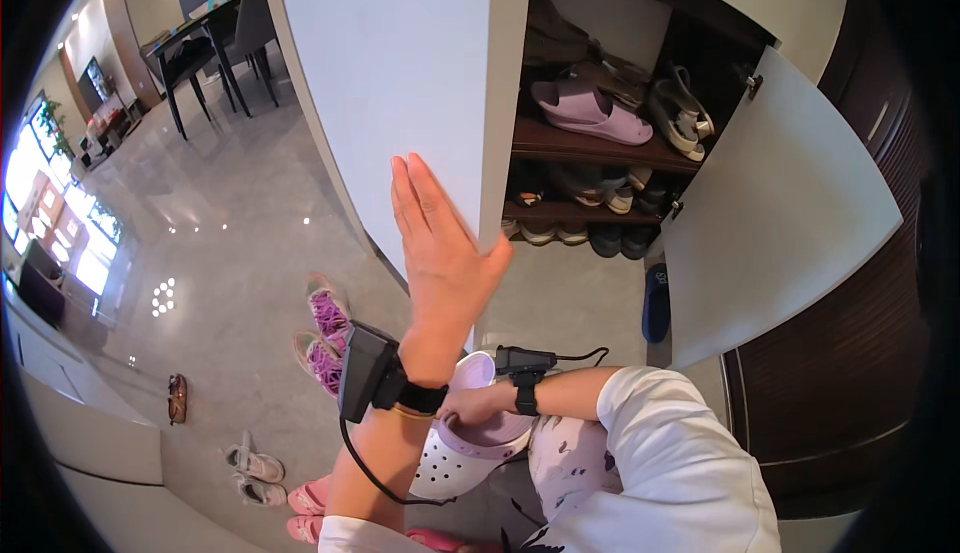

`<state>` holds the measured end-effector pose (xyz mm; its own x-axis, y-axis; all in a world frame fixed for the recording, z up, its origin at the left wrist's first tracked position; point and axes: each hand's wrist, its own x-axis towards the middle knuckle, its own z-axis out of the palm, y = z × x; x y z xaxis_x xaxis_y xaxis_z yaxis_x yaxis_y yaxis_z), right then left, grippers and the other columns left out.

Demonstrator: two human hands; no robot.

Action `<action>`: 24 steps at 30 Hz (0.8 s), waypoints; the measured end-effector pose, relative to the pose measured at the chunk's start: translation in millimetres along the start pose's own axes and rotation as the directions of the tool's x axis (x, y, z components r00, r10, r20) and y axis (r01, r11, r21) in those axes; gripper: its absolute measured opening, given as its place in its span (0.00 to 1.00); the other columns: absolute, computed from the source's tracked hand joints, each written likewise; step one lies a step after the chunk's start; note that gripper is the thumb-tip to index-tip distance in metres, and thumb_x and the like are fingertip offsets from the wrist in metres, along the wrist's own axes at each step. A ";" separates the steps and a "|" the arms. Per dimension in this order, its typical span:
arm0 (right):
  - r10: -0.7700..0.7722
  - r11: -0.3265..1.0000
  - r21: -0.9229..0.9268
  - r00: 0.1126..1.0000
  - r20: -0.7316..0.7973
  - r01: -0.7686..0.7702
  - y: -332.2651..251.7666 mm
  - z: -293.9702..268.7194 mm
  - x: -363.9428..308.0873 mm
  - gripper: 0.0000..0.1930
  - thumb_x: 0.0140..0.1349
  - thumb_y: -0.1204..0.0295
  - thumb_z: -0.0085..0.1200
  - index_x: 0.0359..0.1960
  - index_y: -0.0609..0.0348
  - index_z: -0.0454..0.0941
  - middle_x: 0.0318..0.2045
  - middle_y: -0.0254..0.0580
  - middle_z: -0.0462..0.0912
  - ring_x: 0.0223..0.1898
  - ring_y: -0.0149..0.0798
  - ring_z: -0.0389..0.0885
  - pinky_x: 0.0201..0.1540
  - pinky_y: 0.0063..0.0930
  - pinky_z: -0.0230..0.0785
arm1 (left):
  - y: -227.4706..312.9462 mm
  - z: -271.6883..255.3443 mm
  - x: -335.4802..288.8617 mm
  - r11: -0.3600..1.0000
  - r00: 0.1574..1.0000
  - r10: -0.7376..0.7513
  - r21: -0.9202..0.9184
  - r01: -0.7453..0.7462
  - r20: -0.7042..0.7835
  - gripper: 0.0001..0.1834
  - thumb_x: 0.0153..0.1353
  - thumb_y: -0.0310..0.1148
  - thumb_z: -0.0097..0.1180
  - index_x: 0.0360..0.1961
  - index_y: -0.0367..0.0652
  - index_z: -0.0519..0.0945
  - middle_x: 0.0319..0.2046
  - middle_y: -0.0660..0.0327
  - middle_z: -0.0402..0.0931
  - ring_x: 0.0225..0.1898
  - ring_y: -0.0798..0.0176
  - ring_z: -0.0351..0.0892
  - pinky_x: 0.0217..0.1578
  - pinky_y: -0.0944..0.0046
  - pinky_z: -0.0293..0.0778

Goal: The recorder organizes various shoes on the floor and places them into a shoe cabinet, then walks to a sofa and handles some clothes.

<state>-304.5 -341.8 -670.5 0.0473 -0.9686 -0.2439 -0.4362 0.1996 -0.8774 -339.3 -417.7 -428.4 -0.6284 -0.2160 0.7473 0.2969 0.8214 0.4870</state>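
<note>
My left hand (440, 243) lies flat against the lower edge of the open left cabinet door (400, 83), fingers straight and together. My right hand (472, 405) reaches across my body and grips a lilac clog (455, 448) with round holes, held low near my knee. The hand is partly hidden behind my left wrist, which carries a black device (372, 371). A matching lilac clog (592, 113) rests on the upper wooden shelf (600, 148) inside the shoe cabinet.
The right cabinet door (780, 203) stands open. Lower shelves hold several dark and white shoes (600, 208). A blue slipper (656, 303) lies on the floor by the cabinet. Purple sneakers (325, 333), white sneakers (255, 473) and pink shoes (310, 508) sit on the grey tile floor to the left.
</note>
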 end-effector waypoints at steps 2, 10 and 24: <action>0.008 0.999 -0.034 0.999 0.045 -0.006 8.1 2.8 3.2 0.17 0.44 0.84 0.42 0.39 0.65 0.72 0.33 0.48 0.78 0.35 0.40 0.73 0.39 0.30 0.64 | -1.1 -6.7 -0.1 1.000 1.000 -0.012 -0.019 0.011 -0.029 0.51 0.40 0.27 0.60 0.61 0.30 0.40 0.60 0.38 0.40 0.61 0.41 0.45 0.59 0.52 0.48; -0.018 0.985 -0.169 0.997 0.072 0.030 47.9 -13.3 -25.9 0.22 0.41 0.84 0.47 0.44 0.62 0.72 0.40 0.48 0.77 0.45 0.42 0.73 0.46 0.28 0.63 | -69.9 -116.6 -58.2 0.825 0.852 -0.515 -0.214 0.523 0.098 0.11 0.43 0.24 0.54 0.31 0.32 0.74 0.25 0.60 0.74 0.26 0.63 0.73 0.32 0.66 0.70; -0.056 0.987 -0.132 0.566 -0.822 -0.094 -39.0 -211.9 -105.7 0.20 0.44 0.85 0.46 0.42 0.61 0.75 0.39 0.54 0.77 0.43 0.48 0.76 0.46 0.30 0.66 | -62.7 -136.5 -16.2 0.879 0.742 -0.446 -0.402 0.257 -0.500 0.15 0.54 0.29 0.52 0.41 0.34 0.68 0.39 0.59 0.69 0.39 0.68 0.68 0.42 0.67 0.64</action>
<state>-482.9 -278.6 -523.0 -0.6874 -0.6815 0.2509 -0.5537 0.2682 -0.7884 -249.6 -537.7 -409.4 -0.2389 -0.7910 0.5633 0.3885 0.4538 0.8019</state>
